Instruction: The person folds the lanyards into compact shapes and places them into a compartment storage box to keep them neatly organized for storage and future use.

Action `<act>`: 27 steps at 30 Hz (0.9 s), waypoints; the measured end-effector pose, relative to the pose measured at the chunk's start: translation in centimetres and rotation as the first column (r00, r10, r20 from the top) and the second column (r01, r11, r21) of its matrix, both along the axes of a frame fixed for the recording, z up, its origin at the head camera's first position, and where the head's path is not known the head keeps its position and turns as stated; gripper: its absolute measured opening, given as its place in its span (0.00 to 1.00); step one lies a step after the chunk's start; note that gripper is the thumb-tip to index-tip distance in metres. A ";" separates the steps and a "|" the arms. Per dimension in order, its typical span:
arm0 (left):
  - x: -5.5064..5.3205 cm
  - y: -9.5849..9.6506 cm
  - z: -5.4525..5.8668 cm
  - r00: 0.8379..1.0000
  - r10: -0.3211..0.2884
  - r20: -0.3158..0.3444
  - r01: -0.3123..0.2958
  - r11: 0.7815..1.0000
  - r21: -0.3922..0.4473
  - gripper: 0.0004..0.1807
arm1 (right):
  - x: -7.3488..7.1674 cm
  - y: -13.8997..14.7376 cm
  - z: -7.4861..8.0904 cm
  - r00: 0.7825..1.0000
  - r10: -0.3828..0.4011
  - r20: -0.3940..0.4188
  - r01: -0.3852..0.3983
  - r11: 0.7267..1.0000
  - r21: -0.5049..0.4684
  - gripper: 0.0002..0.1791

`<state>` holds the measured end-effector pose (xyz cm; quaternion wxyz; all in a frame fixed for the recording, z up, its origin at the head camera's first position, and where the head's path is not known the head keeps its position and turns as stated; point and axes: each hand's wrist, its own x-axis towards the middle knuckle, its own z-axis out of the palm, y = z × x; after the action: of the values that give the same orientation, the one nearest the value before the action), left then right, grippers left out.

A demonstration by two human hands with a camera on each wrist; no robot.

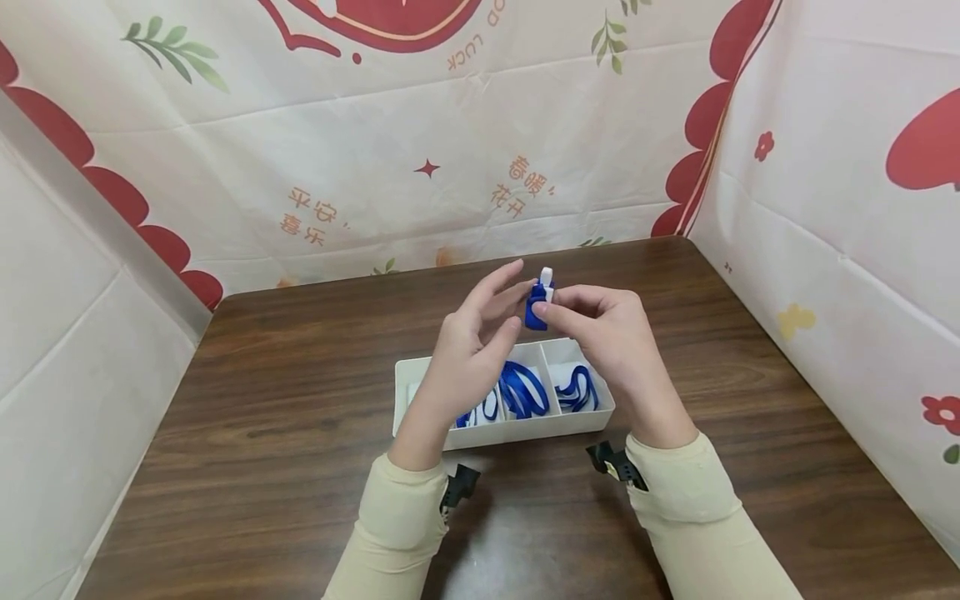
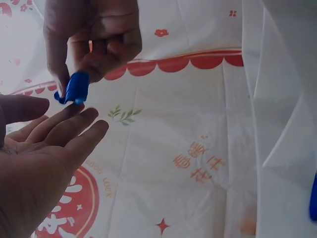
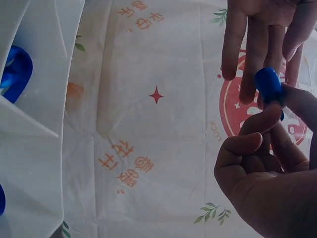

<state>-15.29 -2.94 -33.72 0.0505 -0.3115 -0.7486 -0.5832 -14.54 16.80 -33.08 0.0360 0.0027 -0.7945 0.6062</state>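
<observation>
My right hand (image 1: 617,337) pinches a small rolled blue ribbon (image 1: 536,312) between thumb and fingers, above the white box's back rim. A white piece sticks up from its top in the head view. The roll (image 2: 78,87) looks shiny and tightly wound in the left wrist view. Close by on the left, my left hand (image 1: 471,354) has its fingers extended and the thumb apart, palm facing the roll. The left fingertips lie beside or just behind the roll (image 3: 269,83); whether they touch it I cannot tell.
Below the hands, a white divided box (image 1: 525,432) stands on the brown wooden table (image 1: 285,433). Looped blue ribbons (image 1: 523,392) lie in a middle compartment, more blue ribbon (image 1: 577,389) in the right one. Printed white cloth (image 1: 375,142) hangs behind the table and at the sides.
</observation>
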 end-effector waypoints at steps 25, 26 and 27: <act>-1.5 -11.1 -3.3 0.920 0.271 0.285 0.098 0.543 -0.834 0.74 | -7.3 -4.0 2.4 0.548 0.778 -0.308 -0.156 0.457 0.876 0.03; -1.6 -11.3 -3.5 0.913 0.284 0.292 0.103 0.533 -0.840 0.76 | -7.7 -4.6 2.3 0.507 0.812 -0.290 -0.137 0.408 0.903 0.04; -1.7 -11.5 -3.6 0.909 0.291 0.299 0.109 0.527 -0.843 0.77 | -8.1 -5.2 2.0 0.473 0.842 -0.259 -0.130 0.358 0.925 0.04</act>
<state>-17.01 -14.48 -37.36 -0.2311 -0.1280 -0.9445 -0.1952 -22.68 11.65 -31.04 0.1312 0.5203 -0.8393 0.0880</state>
